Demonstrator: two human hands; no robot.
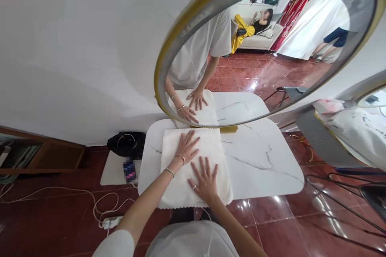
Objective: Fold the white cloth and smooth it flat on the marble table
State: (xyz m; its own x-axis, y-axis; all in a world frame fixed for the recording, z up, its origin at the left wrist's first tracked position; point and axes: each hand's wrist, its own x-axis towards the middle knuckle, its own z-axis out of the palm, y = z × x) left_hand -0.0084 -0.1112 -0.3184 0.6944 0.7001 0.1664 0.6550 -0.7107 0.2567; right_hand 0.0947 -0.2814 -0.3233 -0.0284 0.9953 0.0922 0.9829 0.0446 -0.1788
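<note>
Lying beneath both hands (186,148) (205,178): towel (212,146)

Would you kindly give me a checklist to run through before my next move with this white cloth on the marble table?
1. The left hand flat on the white cloth: ok.
2. The right hand flat on the cloth: ok.
3. The cloth lying smooth, no folds: ok.
4. The cloth wholly on the marble table: not ok, its near edge overhangs.
5. The cloth clear of the mirror base: cannot tell.
</note>
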